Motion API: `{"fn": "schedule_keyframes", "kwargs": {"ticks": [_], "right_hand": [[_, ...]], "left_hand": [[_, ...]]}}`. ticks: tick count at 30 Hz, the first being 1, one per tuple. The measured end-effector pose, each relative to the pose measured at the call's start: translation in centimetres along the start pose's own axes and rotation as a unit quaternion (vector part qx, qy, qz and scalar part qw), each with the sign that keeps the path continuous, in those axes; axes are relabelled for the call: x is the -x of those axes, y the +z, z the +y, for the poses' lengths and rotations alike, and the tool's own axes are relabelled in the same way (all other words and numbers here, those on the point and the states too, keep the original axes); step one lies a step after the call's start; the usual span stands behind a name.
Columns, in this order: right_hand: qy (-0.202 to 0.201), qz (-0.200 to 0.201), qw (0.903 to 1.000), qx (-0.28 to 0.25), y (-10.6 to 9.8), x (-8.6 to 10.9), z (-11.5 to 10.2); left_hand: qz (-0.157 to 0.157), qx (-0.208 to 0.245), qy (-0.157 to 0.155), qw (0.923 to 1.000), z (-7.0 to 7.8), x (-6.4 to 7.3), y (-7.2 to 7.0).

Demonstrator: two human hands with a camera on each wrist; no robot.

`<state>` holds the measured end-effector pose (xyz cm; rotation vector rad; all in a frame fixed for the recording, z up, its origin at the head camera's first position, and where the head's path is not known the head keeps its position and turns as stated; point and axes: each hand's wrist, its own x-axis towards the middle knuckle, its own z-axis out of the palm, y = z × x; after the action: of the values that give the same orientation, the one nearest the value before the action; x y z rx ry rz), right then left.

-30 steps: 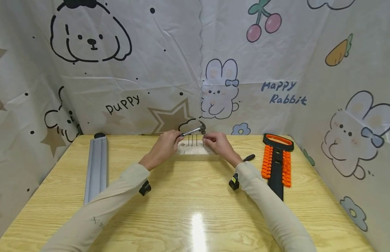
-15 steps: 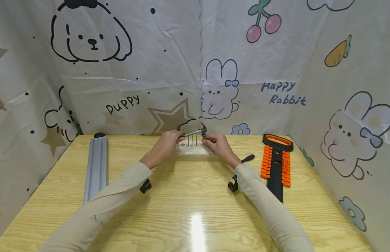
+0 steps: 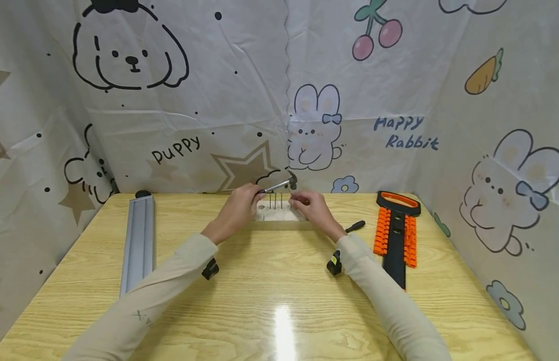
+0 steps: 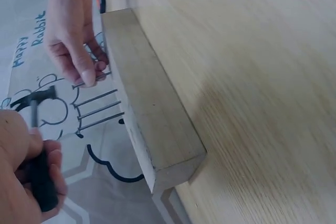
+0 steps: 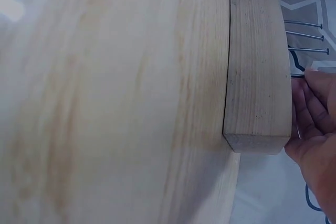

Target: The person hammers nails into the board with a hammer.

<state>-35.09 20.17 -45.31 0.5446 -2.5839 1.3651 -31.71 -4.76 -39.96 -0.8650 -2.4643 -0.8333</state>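
- Right now my left hand [image 3: 234, 210] is wrapped around the black handle of one small steel-headed hammer [image 3: 279, 187], fingers curled tight on the grip.
- That hammer's long axis runs nearly level from my left fist toward the right, shaft rising a little, with the dark head [image 3: 292, 181] out at the right end, above the nails and apart from them.
- My right hand [image 3: 312, 209] pinches one thin steel nail [image 4: 93, 80] between thumb and fingertips, holding it upright on the pale rectangular wooden block [image 3: 280, 217].
- Counting nails from my left wrist view: three free-standing nails [image 4: 100, 109] side by side in a row, plus the one I pinch, so four in all, each pointing straight up out of the block's top face.
- One block only, lying flat on the light wood-grain table [image 3: 279, 301] at the far middle, long side running left to right.
- Further along the table: one long grey aluminium rail [image 3: 138, 240] on the left, one orange-and-black holder of bits [image 3: 396, 228] on the right, one small black-handled tool [image 3: 355, 226] just left of that.
- Readable writing on the printed backdrop sheet [image 3: 243, 90]: "Puppy" at left, "Happy Rabbit" at right.
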Motion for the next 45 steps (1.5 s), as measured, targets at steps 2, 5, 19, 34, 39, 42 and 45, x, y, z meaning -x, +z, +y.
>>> {"fn": "schedule_keyframes", "kwargs": {"ticks": [2, 5, 19, 34, 39, 42, 45], "right_hand": [[0.003, 0.001, 1.0000, -0.002, 0.08, 0.10, 0.04], [0.001, 0.000, 1.0000, -0.001, 0.30, 0.18, 0.09], [0.012, -0.011, 0.9995, 0.027, -0.11, 0.40, -0.05], [0.028, -0.005, 0.9996, -0.009, 0.06, 0.56, 0.08], [0.027, -0.008, 0.9996, -0.008, 0.14, 0.45, 0.15], [0.027, -0.009, 0.9996, -0.006, 0.04, 0.46, -0.10], [0.028, -0.009, 0.9996, -0.002, -0.08, 0.59, -0.34]], "left_hand": [[0.031, 0.031, -0.002, 0.9990, -0.11, -0.03, 0.04], [0.051, 0.052, -0.008, 0.9973, -0.28, 0.06, 0.14], [-0.013, 0.008, -0.012, 0.9998, 0.10, 0.36, 0.88], [0.030, 0.031, -0.016, 0.9989, 0.35, -0.29, 0.40], [0.005, 0.011, -0.001, 0.9999, -0.21, -0.17, 0.41], [-0.042, -0.019, 0.007, 0.9989, -0.38, -0.19, 0.18], [-0.046, -0.023, 0.010, 0.9986, -0.23, -0.27, 0.12]]}}
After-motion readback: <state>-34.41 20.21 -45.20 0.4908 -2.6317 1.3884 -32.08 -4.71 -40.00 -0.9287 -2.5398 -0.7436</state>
